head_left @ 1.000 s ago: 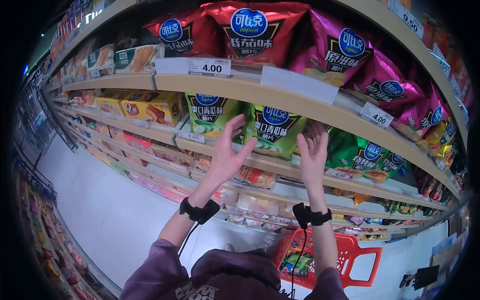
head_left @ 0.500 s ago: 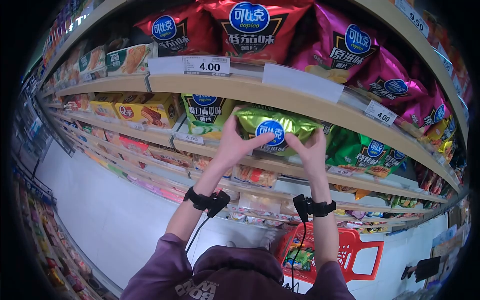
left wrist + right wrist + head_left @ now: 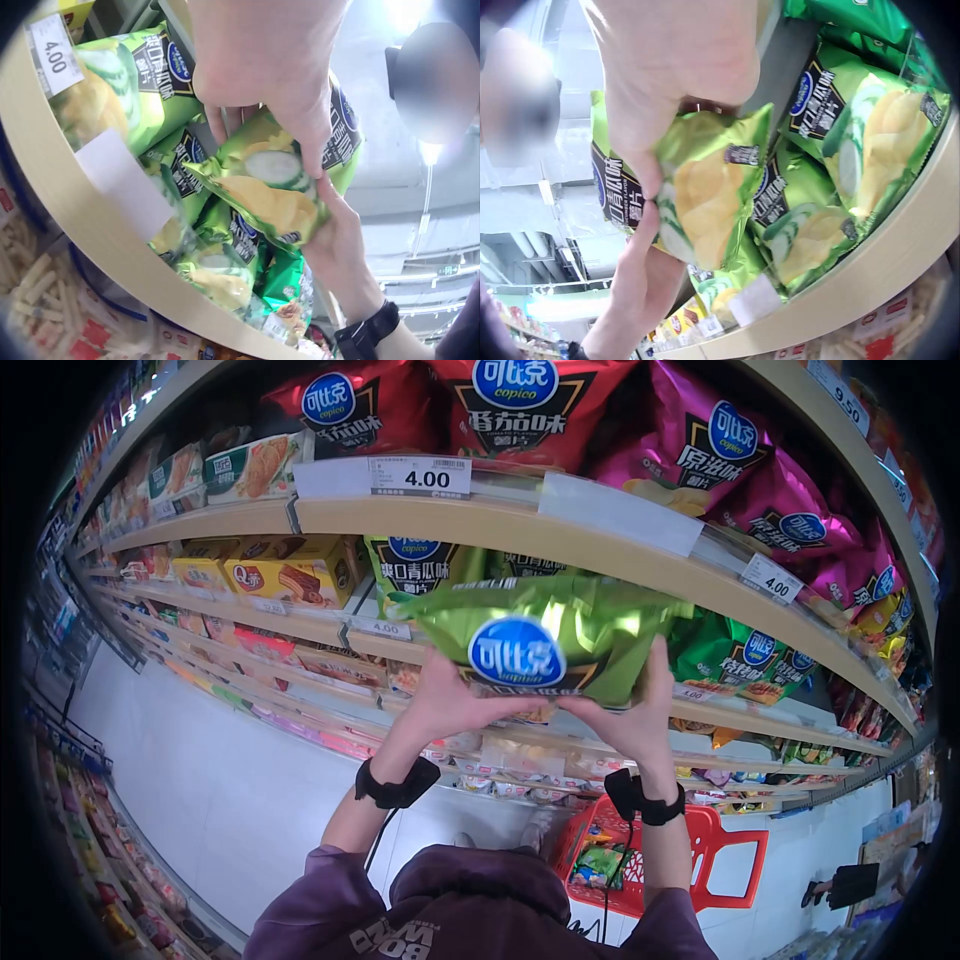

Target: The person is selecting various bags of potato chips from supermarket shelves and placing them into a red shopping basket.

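A light green bag of potato chips (image 3: 600, 625) is held between both hands, in front of the shelf and tilted with its top toward the shelf. My left hand (image 3: 440, 695) grips its left side, the thumb laid across the front. On the opposite side my right hand (image 3: 640, 710) grips it the same way, and the thumb tips come close together. The right wrist view shows the cucumber-and-chips picture on the bag (image 3: 701, 199). Behind it, more light green chip bags (image 3: 420, 575) stand on the shelf.
Above the hands runs a wooden shelf edge (image 3: 400, 520), with red chip bags (image 3: 540, 420) and magenta chip bags (image 3: 700, 450) over it. Dark green chip bags (image 3: 735, 655) sit to the right, yellow boxes (image 3: 290, 575) to the left. A red shopping basket (image 3: 700, 860) holding packets is below right.
Both hands, first open around the bag on the shelf, have taken hold of it. They have drawn it out and down toward the body, tipping it.
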Motion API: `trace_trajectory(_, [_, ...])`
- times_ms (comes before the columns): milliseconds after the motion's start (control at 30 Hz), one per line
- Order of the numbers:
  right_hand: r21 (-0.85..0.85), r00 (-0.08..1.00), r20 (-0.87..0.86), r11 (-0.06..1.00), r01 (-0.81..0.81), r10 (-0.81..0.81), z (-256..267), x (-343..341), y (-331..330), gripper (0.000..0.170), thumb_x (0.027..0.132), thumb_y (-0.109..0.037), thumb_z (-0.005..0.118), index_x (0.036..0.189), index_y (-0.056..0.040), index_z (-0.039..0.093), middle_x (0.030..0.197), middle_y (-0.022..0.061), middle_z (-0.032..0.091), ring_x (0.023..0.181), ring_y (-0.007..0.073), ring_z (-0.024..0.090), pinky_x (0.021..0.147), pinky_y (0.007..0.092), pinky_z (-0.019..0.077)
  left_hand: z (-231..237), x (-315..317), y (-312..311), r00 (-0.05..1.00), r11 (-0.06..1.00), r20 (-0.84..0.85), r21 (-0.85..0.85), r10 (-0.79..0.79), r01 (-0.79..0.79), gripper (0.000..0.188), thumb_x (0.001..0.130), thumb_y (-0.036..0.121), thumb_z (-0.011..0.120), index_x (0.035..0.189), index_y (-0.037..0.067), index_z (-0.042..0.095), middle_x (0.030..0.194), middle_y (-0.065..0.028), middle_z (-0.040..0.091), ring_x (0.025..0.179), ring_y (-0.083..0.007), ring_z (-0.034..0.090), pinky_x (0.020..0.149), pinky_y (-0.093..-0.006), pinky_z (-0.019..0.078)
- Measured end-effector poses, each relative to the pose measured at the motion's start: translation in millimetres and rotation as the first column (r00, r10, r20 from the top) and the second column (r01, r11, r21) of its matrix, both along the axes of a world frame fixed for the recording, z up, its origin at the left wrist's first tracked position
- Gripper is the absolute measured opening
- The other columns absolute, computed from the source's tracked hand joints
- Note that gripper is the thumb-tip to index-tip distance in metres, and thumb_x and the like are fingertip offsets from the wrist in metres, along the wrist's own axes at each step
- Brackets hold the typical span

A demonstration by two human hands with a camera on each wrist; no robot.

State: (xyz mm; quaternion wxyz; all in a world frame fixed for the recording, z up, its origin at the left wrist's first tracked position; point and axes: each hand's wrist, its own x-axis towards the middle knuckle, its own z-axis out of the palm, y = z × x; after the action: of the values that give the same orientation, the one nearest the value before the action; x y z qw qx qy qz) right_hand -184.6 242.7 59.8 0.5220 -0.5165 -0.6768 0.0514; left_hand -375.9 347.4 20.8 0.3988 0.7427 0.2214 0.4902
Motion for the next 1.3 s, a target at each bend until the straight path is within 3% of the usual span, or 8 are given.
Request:
trace_trajectory(67, [-0.044,0.965,-0.234,0.99,-0.133,0.119,5.6,-12.1,-10.0,0.076,0.069,-0.004,0.078,0.131,0.0002,0.035,0.114,0.0125,0.062,0.1,0.0222,0.062,0.085,0.0318,0.0496,16.8,-12.8,-14.1,0.987,0.986,-0.015,-0.049,-0.162,0.161,0.055,0.072,0.021,0.08,0.116,-0.001,0.054,0.107,-0.0129,0.064,0.098,-0.0201,0.062,0.087,-0.0328,0.0477])
trace_trajectory(167, [-0.215,0.916,-0.393,0.96,-0.178,0.081,-17.7,-18.5,-16.6,0.079,0.076,-0.007,0.073,0.139,-0.0019,0.025,0.121,0.0134,0.054,0.109,0.0198,0.054,0.092,0.0321,0.0439,1.2,-20.1,-26.9,0.97,0.942,0.016,-0.237,-0.241,0.238,0.059,0.081,0.021,0.071,0.127,-0.002,0.044,0.114,-0.015,0.061,0.102,-0.0196,0.059,0.091,-0.0319,0.0436])
trace_trajectory(233, [-0.307,0.863,-0.501,0.918,-0.25,0.068,-33.6,-24.2,-19.5,0.075,0.083,-0.007,0.067,0.142,-0.0033,0.022,0.128,0.0112,0.047,0.116,0.0171,0.045,0.097,0.0308,0.0384,-19.9,-22.7,-28.7,0.978,0.904,0.073,-0.371,-0.198,0.211,0.056,0.085,0.021,0.066,0.13,-0.002,0.042,0.117,-0.0146,0.059,0.106,-0.0189,0.056,0.094,-0.0313,0.0413])
trace_trajectory(400, [-0.346,0.7,-0.713,0.886,-0.307,-0.036,-50.4,-43.3,-27.0,0.066,0.089,-0.012,0.061,0.143,-0.0043,0.024,0.128,0.0096,0.046,0.115,0.0161,0.046,0.096,0.0288,0.0389,-34.2,-31.5,-39.0,0.944,0.755,0.27,-0.575,-0.188,0.315,0.05,0.091,0.021,0.055,0.133,-0.001,0.04,0.125,-0.0103,0.052,0.114,-0.0168,0.047,0.1,-0.0304,0.0346])
trace_trajectory(633, [-0.277,0.583,-0.811,0.908,-0.315,-0.045,-53.7,-58.2,-33.7,0.061,0.09,-0.01,0.058,0.142,-0.0043,0.026,0.129,0.0101,0.046,0.114,0.0156,0.046,0.095,0.0275,0.0394,-34.1,-43.5,-44.4,0.945,0.689,0.269,-0.65,-0.186,0.32,0.052,0.09,0.019,0.055,0.136,0.0,0.038,0.131,-0.0101,0.047,0.118,-0.0175,0.045,0.101,-0.0297,0.0334])
trace_trajectory(767, [-0.265,0.544,-0.838,0.908,-0.325,-0.05,-56.3,-60.6,-34.3,0.06,0.09,-0.009,0.057,0.142,-0.0043,0.026,0.129,0.0107,0.046,0.114,0.0159,0.047,0.095,0.0274,0.0394,-35.2,-52.3,-50.1,0.945,0.718,0.226,-0.614,-0.238,0.328,0.065,0.084,0.016,0.063,0.139,-0.001,0.034,0.132,-0.0107,0.047,0.119,-0.0175,0.045,0.101,-0.0298,0.0342])
trace_trajectory(1167, [-0.213,0.646,-0.763,0.941,-0.262,0.007,-59.3,-51.8,-47.0,0.07,0.081,-0.003,0.064,0.141,-0.005,0.027,0.129,0.0105,0.046,0.117,0.0182,0.046,0.098,0.0314,0.0376,-44.2,-50.3,-54.4,0.95,0.786,0.156,-0.533,-0.271,0.312,0.086,0.072,0.016,0.075,0.142,-0.002,0.028,0.131,-0.0107,0.048,0.119,-0.0179,0.046,0.101,-0.031,0.0348])
trace_trajectory(1300, [-0.192,0.578,-0.815,0.925,-0.329,0.036,-55.1,-52.3,-55.7,0.069,0.075,-0.002,0.068,0.136,-0.0056,0.034,0.126,0.0091,0.048,0.117,0.0187,0.046,0.098,0.0328,0.0374,-44.1,-53.8,-55.3,0.927,0.806,0.175,-0.458,-0.332,0.375,0.086,0.071,0.014,0.076,0.141,-0.002,0.03,0.131,-0.0103,0.049,0.118,-0.0174,0.047,0.1,-0.0314,0.0364])
